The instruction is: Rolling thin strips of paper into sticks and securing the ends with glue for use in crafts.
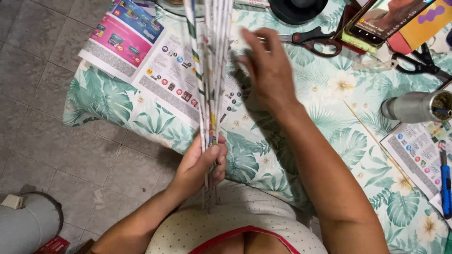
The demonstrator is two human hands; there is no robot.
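A bundle of several long rolled paper tubes (209, 70) stands up from my lap and fans out toward the top of the view. My left hand (200, 164) grips the bundle near its lower end, fingers wrapped around it. Raised over the table to the right of the tubes, my right hand (266, 66) is blurred with motion. Its fingers are spread and hold nothing, close to the tubes' upper part.
A leaf-print cloth (339, 122) covers the table. On it lie printed flyers (136, 51), red-handled scissors (315, 41), black scissors (421, 63), a phone (383, 19), a grey metal cup (416, 107), a blue cutter (445, 183) and a thin wooden stick (376, 141). Tiled floor (42, 117) at left.
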